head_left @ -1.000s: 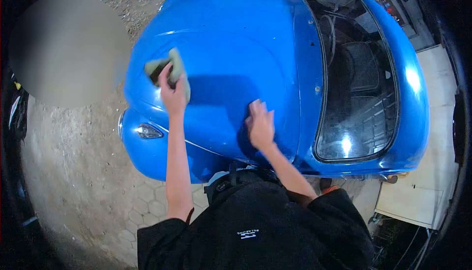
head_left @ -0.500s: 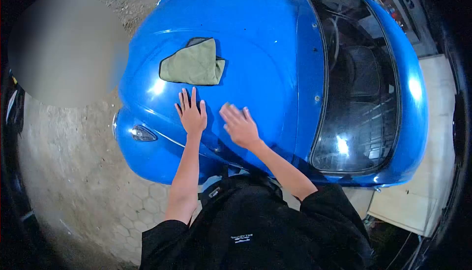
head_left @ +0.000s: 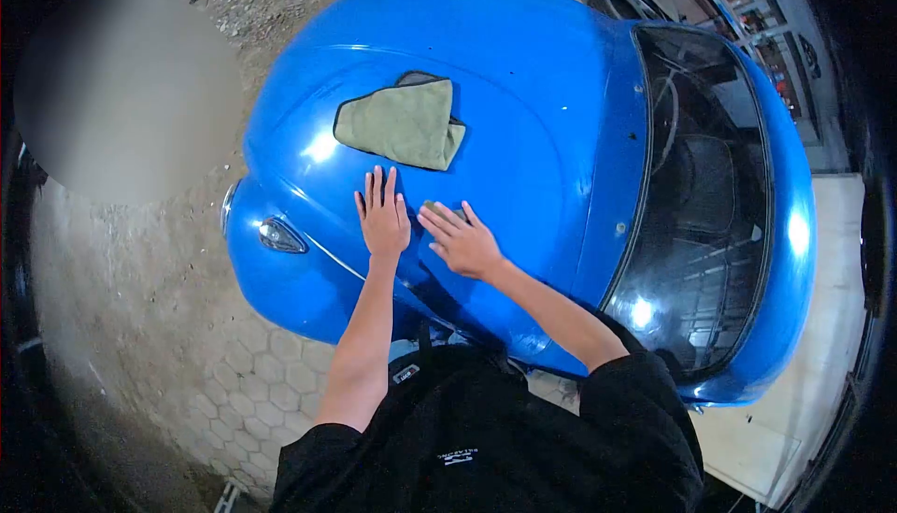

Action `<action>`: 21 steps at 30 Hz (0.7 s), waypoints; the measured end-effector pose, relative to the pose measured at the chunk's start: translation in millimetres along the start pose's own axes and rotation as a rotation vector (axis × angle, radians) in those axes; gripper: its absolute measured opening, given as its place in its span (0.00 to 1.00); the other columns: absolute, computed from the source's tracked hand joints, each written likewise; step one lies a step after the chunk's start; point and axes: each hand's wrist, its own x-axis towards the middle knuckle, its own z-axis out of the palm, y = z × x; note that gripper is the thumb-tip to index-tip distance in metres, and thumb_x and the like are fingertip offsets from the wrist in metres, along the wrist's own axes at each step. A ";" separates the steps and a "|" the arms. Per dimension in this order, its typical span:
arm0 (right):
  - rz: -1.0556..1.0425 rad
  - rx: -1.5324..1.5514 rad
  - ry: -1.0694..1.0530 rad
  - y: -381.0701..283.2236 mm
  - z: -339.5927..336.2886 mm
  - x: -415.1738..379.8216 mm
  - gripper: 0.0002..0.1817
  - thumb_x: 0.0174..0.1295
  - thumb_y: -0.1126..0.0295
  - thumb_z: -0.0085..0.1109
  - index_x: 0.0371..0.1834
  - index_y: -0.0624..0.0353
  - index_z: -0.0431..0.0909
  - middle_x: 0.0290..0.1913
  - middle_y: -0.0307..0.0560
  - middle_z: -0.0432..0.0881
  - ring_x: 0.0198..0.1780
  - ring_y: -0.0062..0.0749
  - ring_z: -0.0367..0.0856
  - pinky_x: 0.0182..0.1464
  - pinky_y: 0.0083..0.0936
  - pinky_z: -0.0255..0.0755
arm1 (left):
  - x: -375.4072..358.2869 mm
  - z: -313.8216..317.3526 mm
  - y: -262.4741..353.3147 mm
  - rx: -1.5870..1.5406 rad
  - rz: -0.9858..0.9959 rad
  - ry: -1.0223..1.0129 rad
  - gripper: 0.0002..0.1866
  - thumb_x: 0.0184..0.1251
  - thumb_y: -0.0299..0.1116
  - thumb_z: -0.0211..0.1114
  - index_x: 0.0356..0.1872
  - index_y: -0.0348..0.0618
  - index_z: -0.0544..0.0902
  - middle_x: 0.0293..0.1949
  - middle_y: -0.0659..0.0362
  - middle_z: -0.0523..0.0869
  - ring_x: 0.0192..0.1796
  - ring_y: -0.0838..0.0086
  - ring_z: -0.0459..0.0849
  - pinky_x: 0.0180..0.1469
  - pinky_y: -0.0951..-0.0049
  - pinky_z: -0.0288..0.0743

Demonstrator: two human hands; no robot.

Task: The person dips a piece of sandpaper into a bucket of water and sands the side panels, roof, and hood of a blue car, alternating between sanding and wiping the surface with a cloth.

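On the hood of a blue car [head_left: 523,130], my left hand [head_left: 383,223] lies flat with its fingers spread, holding nothing. To its right, my right hand [head_left: 462,242] presses on the hood, its fingers stretched over a small olive-brown pad [head_left: 447,212]. Most of that pad is hidden under the fingers. A folded green cloth [head_left: 397,125] with dark edging rests on the hood just beyond my left fingertips, touched by neither hand.
The windshield [head_left: 701,195] is on the right. A turn signal lamp [head_left: 282,235] stands on the near fender at the left. Paving and dirt ground [head_left: 140,298] lie left of the car, and a pale board [head_left: 822,326] is at the far right.
The view has shifted, so the car and cloth appear further right. My right hand has moved slightly closer to my left hand, and the pad under its fingers shows more clearly.
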 end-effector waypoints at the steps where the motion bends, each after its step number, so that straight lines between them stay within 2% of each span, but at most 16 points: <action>1: -0.107 0.089 -0.018 6.0 -2.6 -6.7 0.28 0.71 0.60 0.56 0.73 0.57 0.72 0.75 0.51 0.74 0.75 0.49 0.72 0.71 0.67 0.65 | 0.0 0.2 0.4 0.004 -0.015 -0.015 0.28 0.84 0.39 0.49 0.82 0.54 0.67 0.83 0.56 0.64 0.85 0.57 0.59 0.85 0.42 0.46; 3: 0.149 -0.152 -0.067 44.5 -29.3 23.5 0.26 0.75 0.59 0.55 0.72 0.57 0.73 0.74 0.53 0.74 0.75 0.49 0.71 0.71 0.69 0.64 | 2.0 0.9 -0.9 0.001 -0.012 0.000 0.28 0.84 0.38 0.48 0.82 0.52 0.67 0.83 0.56 0.64 0.85 0.57 0.59 0.85 0.43 0.45; 5: 0.722 -0.155 0.105 93.5 -29.5 44.0 0.24 0.75 0.61 0.55 0.71 0.57 0.73 0.75 0.53 0.73 0.75 0.54 0.71 0.71 0.70 0.63 | -1.1 3.8 -1.8 -0.016 -0.021 0.006 0.28 0.84 0.38 0.47 0.81 0.48 0.67 0.83 0.56 0.65 0.85 0.58 0.59 0.85 0.43 0.45; 8: 0.652 -0.237 0.303 57.4 -12.5 46.6 0.25 0.73 0.63 0.57 0.71 0.58 0.72 0.74 0.54 0.74 0.75 0.57 0.71 0.71 0.71 0.63 | 0.8 5.2 -3.2 -0.069 -0.052 0.020 0.27 0.84 0.38 0.46 0.80 0.45 0.67 0.82 0.55 0.67 0.85 0.57 0.60 0.85 0.43 0.46; 10: 0.377 -0.118 0.017 -6.7 -4.2 28.1 0.31 0.72 0.60 0.58 0.76 0.58 0.67 0.77 0.56 0.71 0.77 0.57 0.68 0.73 0.69 0.63 | 3.5 9.5 -6.2 -0.133 -0.032 0.073 0.27 0.85 0.37 0.45 0.79 0.44 0.69 0.80 0.53 0.71 0.83 0.56 0.63 0.84 0.43 0.48; 12: 0.139 0.036 -0.116 -55.9 15.3 -13.0 0.35 0.72 0.55 0.57 0.81 0.53 0.67 0.83 0.44 0.66 0.82 0.43 0.64 0.78 0.63 0.58 | 1.1 10.0 -12.3 -0.240 -0.037 0.110 0.26 0.84 0.37 0.46 0.79 0.44 0.70 0.78 0.51 0.72 0.82 0.54 0.65 0.84 0.43 0.50; 14: -0.036 0.050 -0.165 -51.6 20.5 -20.8 0.32 0.73 0.56 0.57 0.79 0.51 0.70 0.83 0.42 0.65 0.83 0.39 0.63 0.80 0.62 0.55 | 2.0 5.0 -20.1 -0.395 -0.026 0.141 0.25 0.84 0.35 0.47 0.77 0.42 0.72 0.77 0.48 0.74 0.81 0.53 0.67 0.83 0.44 0.52; 15: -0.039 0.033 -0.197 -38.7 15.7 -13.9 0.30 0.73 0.57 0.57 0.78 0.52 0.71 0.83 0.42 0.66 0.82 0.40 0.63 0.79 0.63 0.56 | 0.6 -0.3 -23.5 -0.469 -0.029 0.137 0.24 0.84 0.35 0.48 0.76 0.41 0.72 0.76 0.47 0.75 0.81 0.52 0.68 0.83 0.46 0.54; 16: 0.039 -0.026 -0.129 -17.9 9.5 -1.9 0.29 0.73 0.58 0.57 0.76 0.52 0.72 0.82 0.43 0.67 0.82 0.41 0.64 0.78 0.64 0.58 | -1.7 -6.0 -25.7 -0.545 -0.032 0.130 0.24 0.84 0.35 0.49 0.75 0.40 0.73 0.76 0.46 0.75 0.81 0.52 0.68 0.83 0.48 0.55; 17: 0.121 -0.080 -0.066 2.7 2.8 10.3 0.28 0.73 0.59 0.57 0.75 0.52 0.72 0.81 0.44 0.69 0.81 0.42 0.64 0.76 0.64 0.59 | -1.6 -17.8 -24.6 -0.640 -0.120 0.177 0.21 0.86 0.33 0.47 0.69 0.37 0.79 0.70 0.44 0.81 0.75 0.51 0.76 0.79 0.55 0.63; 18: 0.281 -0.176 0.098 14.8 0.7 18.0 0.27 0.72 0.60 0.57 0.74 0.53 0.73 0.79 0.45 0.71 0.80 0.43 0.66 0.75 0.65 0.61 | -10.5 -24.4 -36.7 -0.573 -0.143 0.198 0.20 0.86 0.33 0.47 0.67 0.36 0.80 0.68 0.44 0.82 0.72 0.51 0.78 0.77 0.56 0.65; 20: 0.462 -0.197 0.174 0.6 1.3 28.4 0.27 0.72 0.61 0.58 0.73 0.53 0.72 0.75 0.46 0.73 0.77 0.46 0.69 0.74 0.63 0.63 | -37.6 -38.1 -79.3 -0.443 -0.190 0.237 0.19 0.85 0.33 0.48 0.64 0.35 0.82 0.63 0.44 0.84 0.67 0.52 0.82 0.74 0.58 0.71; 21: 0.554 -0.208 0.219 -12.8 1.3 37.4 0.27 0.71 0.61 0.58 0.73 0.53 0.72 0.73 0.47 0.75 0.76 0.47 0.71 0.73 0.62 0.64 | -55.9 -37.7 -98.1 -0.437 -0.247 0.341 0.18 0.84 0.32 0.50 0.61 0.35 0.83 0.58 0.44 0.86 0.62 0.50 0.83 0.69 0.57 0.73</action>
